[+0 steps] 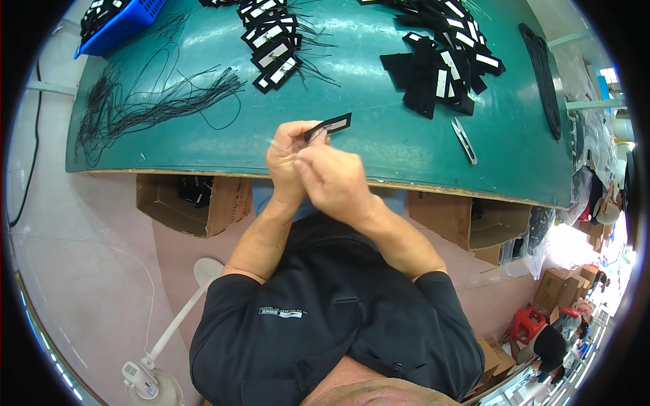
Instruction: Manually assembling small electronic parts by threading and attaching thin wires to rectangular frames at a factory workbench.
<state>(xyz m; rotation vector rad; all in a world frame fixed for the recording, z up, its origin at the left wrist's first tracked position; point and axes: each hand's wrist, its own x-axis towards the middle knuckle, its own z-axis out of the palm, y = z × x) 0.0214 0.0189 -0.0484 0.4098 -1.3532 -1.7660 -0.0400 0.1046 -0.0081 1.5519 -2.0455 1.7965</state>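
My left hand (284, 154) is raised just over the table's near edge, its fingers closed on a small black tag (344, 123) with a white panel. The tag is tilted and points up to the right. Close in front of it, my right hand (334, 177) is closed in a pinch by the left thumb. Whatever those right fingertips hold, perhaps a thin strand, is too fine to make out. A pair of thread snips (464, 141) lies on the green table (379, 145) to the right of both hands.
Loose black cords (156, 111) spread at the left. Corded tags (271, 51) lie in a row at the back, with a heap of tags (443, 71) at the back right. A cord bundle (540, 78) and blue basket (125, 30) flank them. Cardboard boxes (220, 206) stand below the edge.
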